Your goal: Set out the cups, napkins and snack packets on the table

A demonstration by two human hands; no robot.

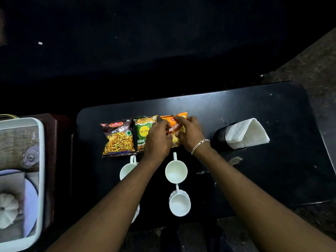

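Already both hands meet on the orange packet (175, 132) at the row's right end: left hand (157, 140) and right hand (190, 132) pinch it (long axis near-far) beside the green packet (142, 133).

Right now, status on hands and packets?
Both hands, left and right, on orange packet. Brown and green packets laid flat beside. Cups close below.

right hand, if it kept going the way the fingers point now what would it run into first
The right hand points up-left across the orange Bhujia packet it already touches. Straight on, it would probably meet the left hand or the green packet first; depth is unclear.
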